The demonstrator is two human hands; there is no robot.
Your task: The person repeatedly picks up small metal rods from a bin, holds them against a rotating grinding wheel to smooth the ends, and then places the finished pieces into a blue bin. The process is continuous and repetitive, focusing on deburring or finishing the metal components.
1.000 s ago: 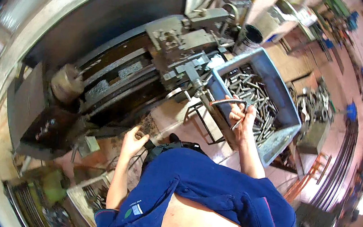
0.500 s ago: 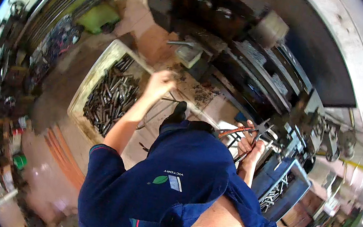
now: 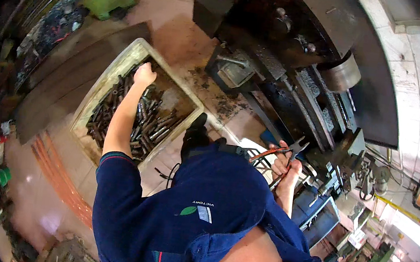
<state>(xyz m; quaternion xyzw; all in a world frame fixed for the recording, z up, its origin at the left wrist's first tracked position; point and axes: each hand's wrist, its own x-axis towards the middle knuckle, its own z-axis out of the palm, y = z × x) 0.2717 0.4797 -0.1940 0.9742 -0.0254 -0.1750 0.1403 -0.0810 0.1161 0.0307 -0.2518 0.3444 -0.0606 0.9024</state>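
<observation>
Holding orange-handled pliers (image 3: 295, 151) in my right hand (image 3: 291, 176), right of centre; my left hand (image 3: 145, 74) is at metal rods (image 3: 146, 118) in the cream bin (image 3: 183, 95), left of frame, can't tell if gripping. Best pinch one rod cleanly.

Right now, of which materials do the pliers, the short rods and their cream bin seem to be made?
Pliers: probably steel, grey sheen on the head; orange handles, perhaps plastic-coated. Short rods: likely metal, dark with bright glints. Cream bin: probably plastic, dull, stained, with rounded corners.
</observation>
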